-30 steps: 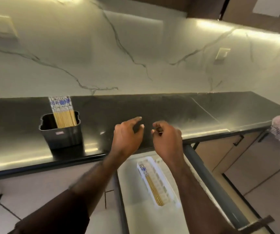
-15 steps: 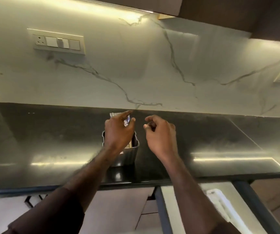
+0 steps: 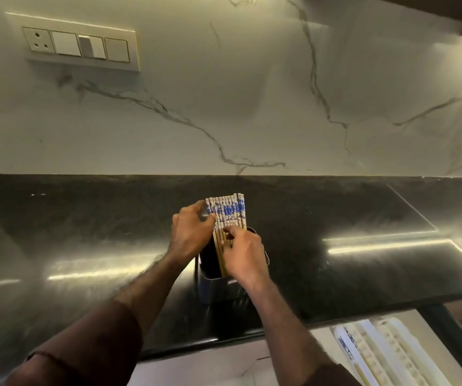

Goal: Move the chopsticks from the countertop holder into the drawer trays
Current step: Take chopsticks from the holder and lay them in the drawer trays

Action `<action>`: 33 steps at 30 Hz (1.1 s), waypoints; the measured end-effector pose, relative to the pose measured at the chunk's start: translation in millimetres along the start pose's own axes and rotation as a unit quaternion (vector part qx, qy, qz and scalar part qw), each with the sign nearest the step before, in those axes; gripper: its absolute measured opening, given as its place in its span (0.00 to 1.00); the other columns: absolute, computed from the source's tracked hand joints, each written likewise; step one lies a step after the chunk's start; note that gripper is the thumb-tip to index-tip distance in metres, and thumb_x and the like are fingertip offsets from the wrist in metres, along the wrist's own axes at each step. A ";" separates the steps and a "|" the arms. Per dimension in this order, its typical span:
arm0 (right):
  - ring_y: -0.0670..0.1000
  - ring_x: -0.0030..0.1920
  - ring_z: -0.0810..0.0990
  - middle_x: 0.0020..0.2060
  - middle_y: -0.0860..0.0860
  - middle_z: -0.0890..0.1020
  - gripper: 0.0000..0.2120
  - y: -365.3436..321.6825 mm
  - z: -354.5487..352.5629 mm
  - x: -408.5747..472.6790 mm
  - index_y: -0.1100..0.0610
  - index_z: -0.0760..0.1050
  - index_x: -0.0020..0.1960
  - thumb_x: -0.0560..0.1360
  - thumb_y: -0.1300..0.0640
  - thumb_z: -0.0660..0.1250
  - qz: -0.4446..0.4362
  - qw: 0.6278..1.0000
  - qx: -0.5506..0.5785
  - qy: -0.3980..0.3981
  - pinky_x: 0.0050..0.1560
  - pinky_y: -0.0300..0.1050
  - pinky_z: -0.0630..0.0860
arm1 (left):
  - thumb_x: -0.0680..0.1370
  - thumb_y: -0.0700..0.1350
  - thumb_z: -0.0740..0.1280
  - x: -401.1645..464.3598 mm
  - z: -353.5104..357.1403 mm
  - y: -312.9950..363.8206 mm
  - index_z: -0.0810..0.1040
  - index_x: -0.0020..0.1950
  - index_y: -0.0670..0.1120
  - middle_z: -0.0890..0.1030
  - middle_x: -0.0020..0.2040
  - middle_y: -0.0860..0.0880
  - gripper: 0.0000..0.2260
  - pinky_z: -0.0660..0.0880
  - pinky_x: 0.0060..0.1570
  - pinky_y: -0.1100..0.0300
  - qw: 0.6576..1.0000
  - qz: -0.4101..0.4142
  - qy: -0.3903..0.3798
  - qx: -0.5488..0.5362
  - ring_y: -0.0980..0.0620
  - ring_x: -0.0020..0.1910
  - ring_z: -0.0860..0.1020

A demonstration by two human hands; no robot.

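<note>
Both hands have reached the chopsticks (image 3: 228, 215) in the holder (image 3: 218, 285) on the surface (image 3: 85, 232): left hand (image 3: 192, 232) steadies them, right hand (image 3: 242, 256) pinches some. Next, likely lift and carry to the tray (image 3: 386, 355).

Head camera looks forward and down, close over the countertop (image 3: 85, 232)

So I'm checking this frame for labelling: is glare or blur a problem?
Head view: bright strip-light glare streaks the countertop; the left hand fingertips smear with motion blur; the chopsticks stay readable; the drawer tray is soft at the corner; wide-angle bending shows at the edges.
</note>
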State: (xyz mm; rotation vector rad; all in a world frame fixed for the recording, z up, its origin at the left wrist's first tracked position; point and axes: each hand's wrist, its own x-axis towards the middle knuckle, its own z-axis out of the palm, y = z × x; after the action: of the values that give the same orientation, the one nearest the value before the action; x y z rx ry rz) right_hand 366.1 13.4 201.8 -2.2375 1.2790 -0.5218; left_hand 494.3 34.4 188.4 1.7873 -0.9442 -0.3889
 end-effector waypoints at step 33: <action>0.41 0.49 0.83 0.48 0.45 0.85 0.09 -0.9 -77.6 -2.7 0.49 0.80 0.56 0.77 0.56 0.68 -0.029 0.973 0.226 -0.013 0.55 0.45 0.80 | 0.64 0.44 0.74 27.3 -51.1 159.1 0.83 0.47 0.45 0.87 0.42 0.46 0.13 0.80 0.37 0.61 0.927 0.095 -0.147 -0.332 0.48 0.41 0.86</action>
State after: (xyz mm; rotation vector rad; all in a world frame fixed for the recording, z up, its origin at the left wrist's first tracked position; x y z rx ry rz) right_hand 322.4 -2.2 264.0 -1.8941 0.9643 -0.7218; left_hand 478.3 21.2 356.4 1.0256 -1.0258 -0.7642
